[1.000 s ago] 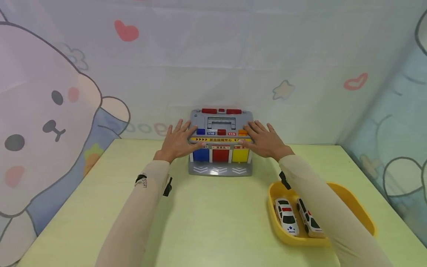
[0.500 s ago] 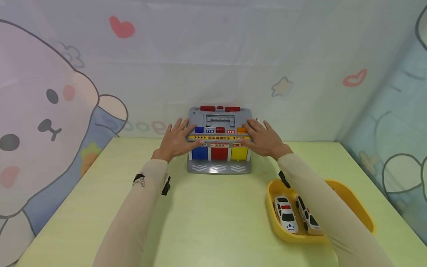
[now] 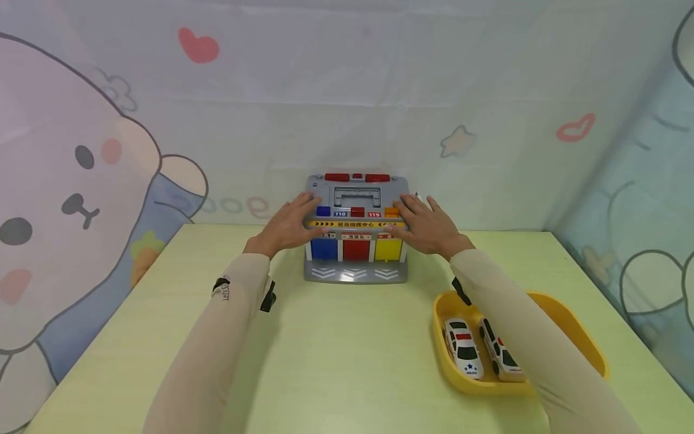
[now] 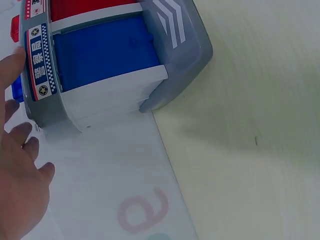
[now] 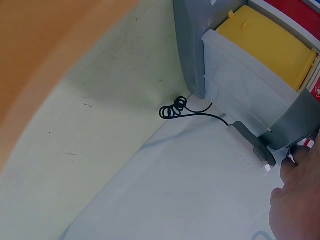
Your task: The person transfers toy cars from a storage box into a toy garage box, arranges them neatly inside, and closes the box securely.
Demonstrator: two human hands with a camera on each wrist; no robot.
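On my feed the change is at the left: the left hand [image 3: 284, 228] has turned inward and drawn its fingers together, where half a second ago they were fanned. Its fingers lie on the left front edge of the toy station [image 3: 356, 229], thumb toward the front, neither clenched nor grasping. The station stays put at the far side of the tabletop [image 3: 336, 349], near the backdrop, so I judge that only the left contact has altered. The right hand [image 3: 432, 229] keeps its place on the right edge, fingers extended, also released. Counting left to right, I have two hands; one station between them with three doors, blue [image 3: 324, 249], red [image 3: 356, 250] and yellow [image 3: 388, 249]; three roof blocks above those, a blue block [image 3: 323, 211], a red block [image 3: 357, 211] and an orange block [image 3: 392, 212]; and, just beside its right wall, one handset [image 5: 251, 143] on one coiled cord [image 5: 202, 114]. Farther right and nearer me sits one yellow tray [image 3: 490, 389] with two white cars in view, a police car [image 3: 463, 348] and a second car [image 3: 500, 355] partly under the right sleeve [image 3: 520, 319]; I can't tell whether the sleeve hides more.
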